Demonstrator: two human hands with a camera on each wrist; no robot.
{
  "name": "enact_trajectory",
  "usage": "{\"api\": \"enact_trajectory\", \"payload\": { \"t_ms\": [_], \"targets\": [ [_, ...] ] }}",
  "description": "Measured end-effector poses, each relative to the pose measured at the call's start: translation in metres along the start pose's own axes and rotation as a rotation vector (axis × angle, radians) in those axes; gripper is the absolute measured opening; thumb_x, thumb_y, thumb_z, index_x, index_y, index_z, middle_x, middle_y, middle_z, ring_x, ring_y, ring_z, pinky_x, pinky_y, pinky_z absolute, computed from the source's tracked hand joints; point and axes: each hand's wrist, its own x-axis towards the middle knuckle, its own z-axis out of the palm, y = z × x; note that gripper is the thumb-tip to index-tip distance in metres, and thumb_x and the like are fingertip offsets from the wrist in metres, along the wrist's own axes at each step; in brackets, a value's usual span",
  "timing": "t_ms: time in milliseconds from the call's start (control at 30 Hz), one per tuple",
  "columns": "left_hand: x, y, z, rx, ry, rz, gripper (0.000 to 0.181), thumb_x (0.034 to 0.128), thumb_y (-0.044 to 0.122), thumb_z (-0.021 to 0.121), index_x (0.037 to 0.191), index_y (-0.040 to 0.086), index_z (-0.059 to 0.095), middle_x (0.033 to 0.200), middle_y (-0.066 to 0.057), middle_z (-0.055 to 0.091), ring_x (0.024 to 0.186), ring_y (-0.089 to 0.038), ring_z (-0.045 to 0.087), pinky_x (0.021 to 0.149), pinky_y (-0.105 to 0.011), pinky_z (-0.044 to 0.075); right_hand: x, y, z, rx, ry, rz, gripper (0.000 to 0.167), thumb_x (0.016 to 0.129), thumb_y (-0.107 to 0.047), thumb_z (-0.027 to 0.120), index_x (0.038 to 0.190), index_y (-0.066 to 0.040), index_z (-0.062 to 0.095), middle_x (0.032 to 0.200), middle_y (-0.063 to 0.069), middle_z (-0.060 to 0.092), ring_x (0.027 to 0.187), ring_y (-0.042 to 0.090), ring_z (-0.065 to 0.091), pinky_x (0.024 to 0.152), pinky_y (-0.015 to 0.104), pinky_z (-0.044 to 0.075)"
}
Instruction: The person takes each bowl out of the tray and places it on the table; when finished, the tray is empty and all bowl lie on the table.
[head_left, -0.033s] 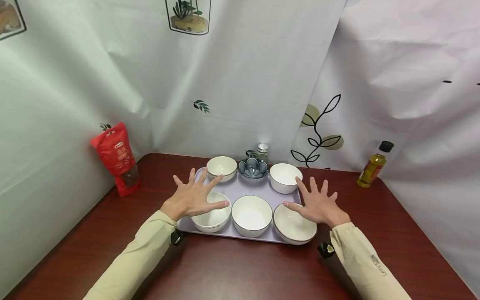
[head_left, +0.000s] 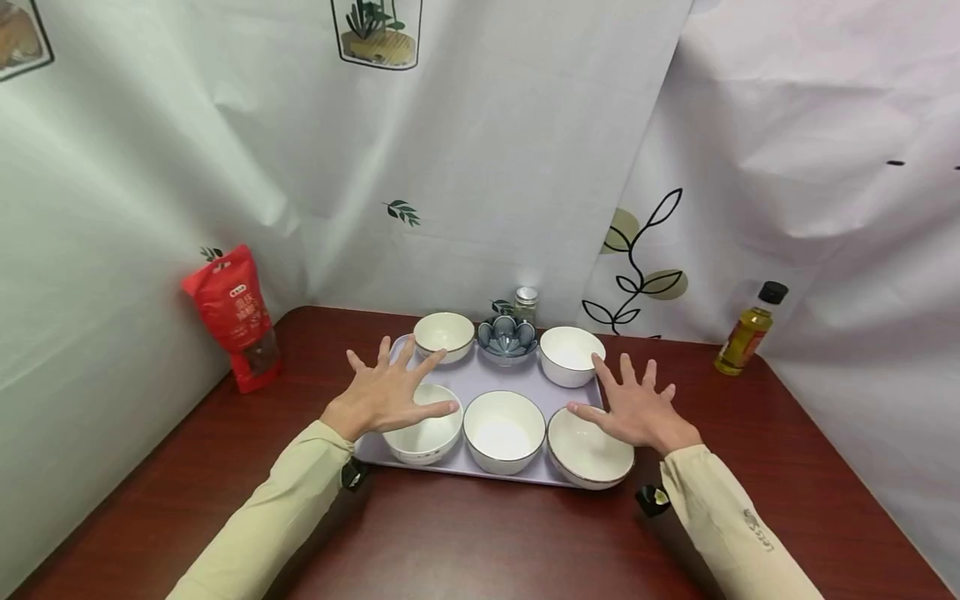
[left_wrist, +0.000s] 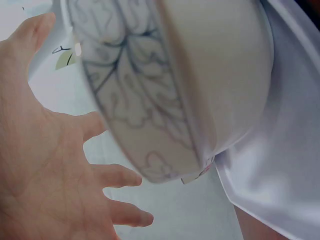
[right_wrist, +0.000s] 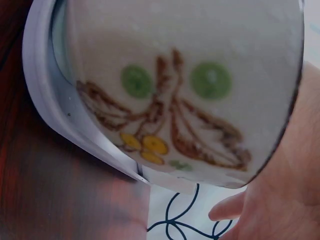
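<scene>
A pale lilac tray carries two rows of bowls. Fingers spread wide, my left hand hovers above the front left bowl, holding nothing. My right hand, also spread, is over the edge of the front right bowl. Between them stands the front middle bowl, white with a dark rim. Behind are a back left bowl, a blue petal-shaped bowl and a back right bowl. Blue leaf lines mark the bowl in the left wrist view; brown leaves mark the bowl in the right.
On the dark red table, a red food bag leans at the left. An oil bottle with a black cap stands at the back right. A small glass jar is behind the blue bowl. White printed cloth hangs around the table.
</scene>
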Motion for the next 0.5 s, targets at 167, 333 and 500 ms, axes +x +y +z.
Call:
{"api": "enact_trajectory", "payload": {
  "t_ms": [167, 333, 500],
  "targets": [
    [-0.001, -0.009, -0.002, -0.117, -0.033, 0.021, 0.083, 0.0901, 0.078, 0.042, 0.157, 0.030, 0.034, 0.166, -0.024, 0.018, 0.148, -0.060, 0.016, 0.097, -0.094, 0.008, -0.002, 0.000, -0.001, 0.010, 0.005, -0.005, 0.102, 0.087, -0.082, 0.044, 0.161, -0.015, 0.021, 0.162, 0.037, 0.014, 0.142, 0.071, 0.005, 0.102, 0.090, 0.013],
    [-0.007, -0.036, -0.007, -0.286, -0.006, 0.086, 0.072, 0.1006, 0.059, 0.043, 0.157, 0.014, 0.035, 0.165, -0.024, 0.022, 0.151, -0.052, 0.022, 0.111, -0.080, 0.022, -0.012, 0.003, -0.006, 0.039, 0.029, -0.046, 0.102, 0.088, -0.080, 0.045, 0.162, -0.015, 0.018, 0.163, 0.035, 0.014, 0.144, 0.068, 0.007, 0.106, 0.087, 0.015],
    [-0.011, -0.070, -0.006, -0.345, 0.039, 0.105, 0.063, 0.1004, 0.034, 0.057, 0.149, -0.002, 0.043, 0.152, -0.028, 0.045, 0.141, -0.046, 0.044, 0.114, -0.062, 0.038, -0.024, 0.008, -0.010, 0.112, 0.048, -0.139, 0.095, 0.091, -0.071, 0.051, 0.161, -0.015, 0.021, 0.163, 0.032, 0.019, 0.146, 0.064, 0.012, 0.110, 0.080, 0.023]
  ]
}}
